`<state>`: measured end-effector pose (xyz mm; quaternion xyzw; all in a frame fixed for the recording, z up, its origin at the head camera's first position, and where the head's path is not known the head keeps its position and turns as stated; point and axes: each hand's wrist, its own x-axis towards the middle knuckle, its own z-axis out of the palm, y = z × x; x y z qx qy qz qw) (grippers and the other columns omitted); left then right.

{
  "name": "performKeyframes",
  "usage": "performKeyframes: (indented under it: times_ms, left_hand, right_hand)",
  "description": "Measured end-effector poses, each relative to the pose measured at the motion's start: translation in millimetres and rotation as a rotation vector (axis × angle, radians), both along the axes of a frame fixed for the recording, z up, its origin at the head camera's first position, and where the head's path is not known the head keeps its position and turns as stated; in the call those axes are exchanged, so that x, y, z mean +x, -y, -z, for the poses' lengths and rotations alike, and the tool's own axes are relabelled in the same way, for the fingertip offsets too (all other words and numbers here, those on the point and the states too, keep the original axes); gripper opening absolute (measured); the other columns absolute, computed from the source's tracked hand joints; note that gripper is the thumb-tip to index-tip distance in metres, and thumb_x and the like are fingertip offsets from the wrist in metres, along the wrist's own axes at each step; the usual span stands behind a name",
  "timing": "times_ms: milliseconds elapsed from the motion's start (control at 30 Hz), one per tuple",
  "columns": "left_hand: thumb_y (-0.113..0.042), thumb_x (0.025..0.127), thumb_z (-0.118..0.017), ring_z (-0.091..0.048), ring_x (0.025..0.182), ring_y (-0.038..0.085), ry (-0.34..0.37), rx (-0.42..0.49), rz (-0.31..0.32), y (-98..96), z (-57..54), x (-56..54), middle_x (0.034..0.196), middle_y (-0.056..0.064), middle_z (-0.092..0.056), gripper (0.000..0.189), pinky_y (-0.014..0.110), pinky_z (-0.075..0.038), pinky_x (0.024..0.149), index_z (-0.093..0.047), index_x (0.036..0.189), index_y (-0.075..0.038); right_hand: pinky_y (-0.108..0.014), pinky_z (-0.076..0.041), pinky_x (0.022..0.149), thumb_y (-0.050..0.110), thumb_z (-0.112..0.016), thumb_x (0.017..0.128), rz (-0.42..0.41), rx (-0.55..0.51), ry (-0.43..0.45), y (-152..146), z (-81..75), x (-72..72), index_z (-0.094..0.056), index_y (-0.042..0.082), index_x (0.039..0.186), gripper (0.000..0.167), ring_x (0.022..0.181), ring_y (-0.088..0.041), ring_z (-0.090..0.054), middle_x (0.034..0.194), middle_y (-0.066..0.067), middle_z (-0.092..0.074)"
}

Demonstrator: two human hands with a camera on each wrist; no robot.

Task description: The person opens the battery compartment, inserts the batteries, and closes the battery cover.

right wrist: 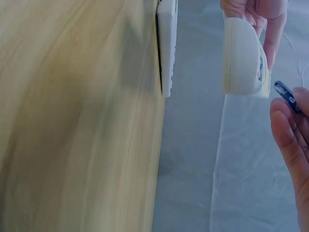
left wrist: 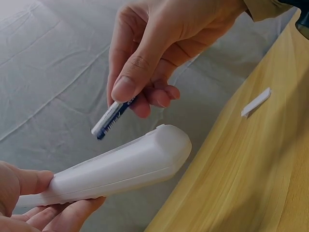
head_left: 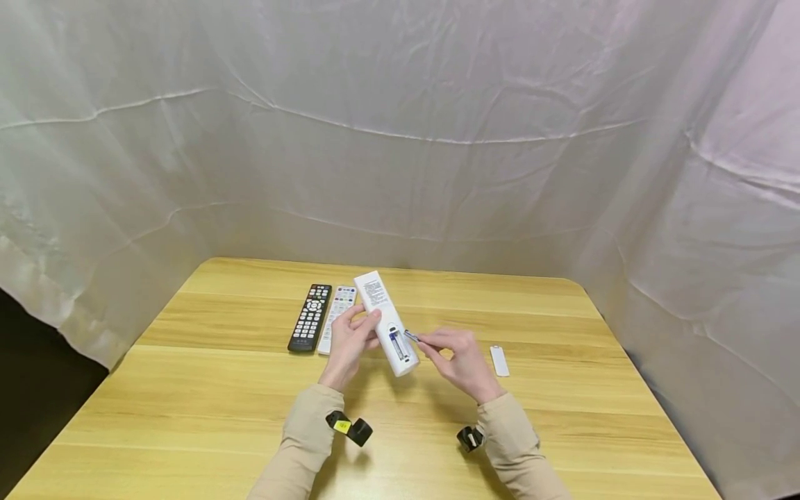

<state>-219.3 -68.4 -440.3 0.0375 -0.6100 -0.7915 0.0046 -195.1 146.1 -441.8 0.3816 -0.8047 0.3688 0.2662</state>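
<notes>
A white remote control (head_left: 378,300) is held tilted above the table by my left hand (head_left: 350,340), back side up, thumb on one edge. Its battery compartment (head_left: 400,345) is uncovered, and a blue-and-silver battery lies inside. Thumb and fingers of my right hand (head_left: 459,357) pinch another blue-and-silver battery (left wrist: 111,118) just right of the compartment. In the left wrist view this battery hangs apart from the remote (left wrist: 125,162). The right wrist view also shows a gap between the pinched battery (right wrist: 288,96) and the remote (right wrist: 241,58).
A small white battery cover (head_left: 499,361) lies on the wooden table (head_left: 219,389) to the right of my right hand. Behind my left hand lie a black remote (head_left: 310,318) and a second white remote (head_left: 337,316), side by side. Grey-white curtains (head_left: 400,139) surround the table.
</notes>
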Motion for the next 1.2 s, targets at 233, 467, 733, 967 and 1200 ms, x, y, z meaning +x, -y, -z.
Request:
performKeyframes:
  times_ms: [233,467,733,967,1200]
  left_hand:
    - [-0.009,0.098,-0.063,-0.072,0.068,0.008,0.005,0.005,-0.005,0.2,-0.3,0.6,0.112,0.029,-0.072,0.041,0.018,-0.062,0.060,-0.053,0.134,0.007]
    - [-0.009,0.098,-0.063,-0.072,0.067,0.008,0.016,0.007,-0.004,-0.4,-1.2,0.8,0.111,0.027,-0.073,0.041,0.018,-0.063,0.060,-0.053,0.134,0.006]
    - [-0.009,0.098,-0.063,-0.072,0.069,0.009,0.016,0.014,0.001,-1.6,-1.4,1.4,0.114,0.029,-0.072,0.040,0.021,-0.064,0.064,-0.053,0.134,0.006]
    - [-0.008,0.098,-0.063,-0.073,0.070,0.010,0.000,0.009,0.012,-1.6,-0.1,2.0,0.113,0.030,-0.071,0.042,0.023,-0.065,0.066,-0.051,0.135,0.008]
    - [-0.008,0.098,-0.062,-0.073,0.071,0.011,-0.004,0.006,0.014,-1.0,-1.5,2.9,0.113,0.031,-0.071,0.041,0.024,-0.065,0.066,-0.051,0.135,0.008]
  right_hand:
    - [-0.012,-0.060,0.064,-0.005,-0.077,0.082,-0.025,0.027,0.034,5,-1.8,3.8,-0.077,-0.003,0.097,0.015,0.070,-0.018,-0.072,0.089,-0.015,-0.078]
    - [-0.013,-0.060,0.065,-0.003,-0.077,0.082,-0.006,0.047,0.028,7,1.2,4.3,-0.077,-0.002,0.097,0.015,0.072,-0.019,-0.073,0.090,-0.015,-0.078]
    - [-0.007,-0.053,0.057,0.000,-0.078,0.083,0.017,0.072,0.024,11,3.6,6.4,-0.077,-0.001,0.097,0.014,0.064,-0.009,-0.066,0.087,-0.013,-0.078]
    - [-0.007,-0.051,0.056,0.003,-0.080,0.082,0.052,0.077,0.006,16,6.7,7.6,-0.077,0.000,0.095,0.014,0.062,-0.007,-0.063,0.084,-0.011,-0.077]
    - [-0.008,-0.050,0.053,0.005,-0.082,0.080,0.101,0.080,0.043,20,7.5,8.9,-0.077,0.001,0.092,0.013,0.061,-0.005,-0.060,0.081,-0.008,-0.076]
